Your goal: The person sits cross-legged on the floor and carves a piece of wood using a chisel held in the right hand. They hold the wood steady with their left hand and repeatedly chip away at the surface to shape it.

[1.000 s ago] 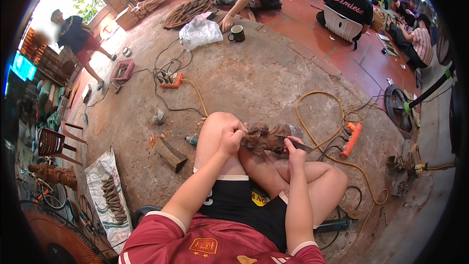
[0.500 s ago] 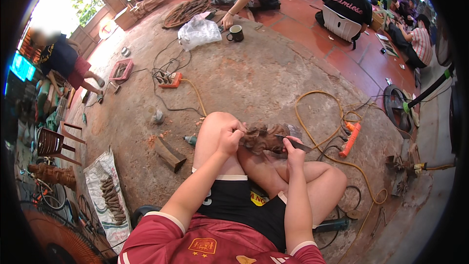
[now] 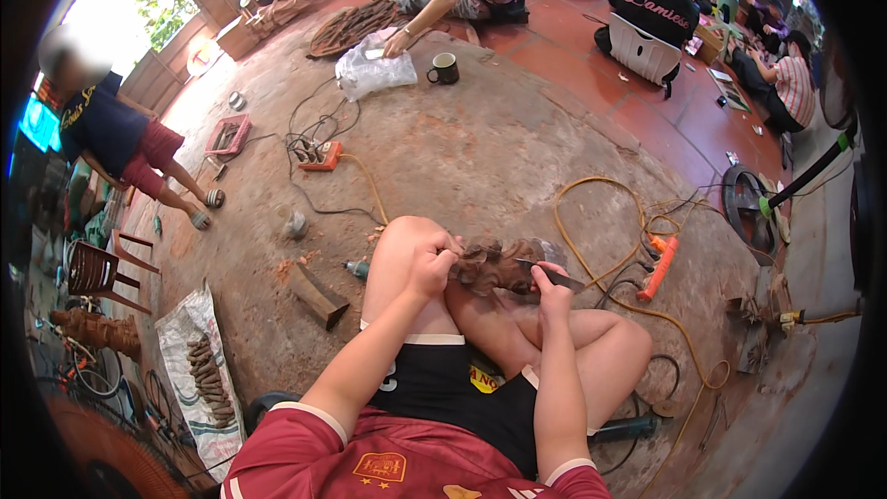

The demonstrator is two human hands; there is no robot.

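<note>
From the head camera, the person sits cross-legged on a dusty concrete floor (image 3: 517,157) with a dark carved wooden piece (image 3: 494,266) propped on the raised left knee, between the two hands. The left hand (image 3: 432,263) is curled tight around the carving's near-left end, pinning it against the knee. The right hand (image 3: 552,285) is closed in a narrow pinch grip on a slim metal carving tool (image 3: 545,273), whose tip lies on the wood just left of that hand. The carving looks hard, stiff and fairly light for one hand, though its thin curled relief probably chips easily, so the solid edge under the left hand seems the safest hold. Just beyond the right hand a yellow cable (image 3: 591,259) loops to an orange power strip (image 3: 658,268). Left of the left hand a wooden block (image 3: 319,296) lies on the floor. Well beyond both hands stands a dark mug (image 3: 444,68), where other people sit working.
</note>
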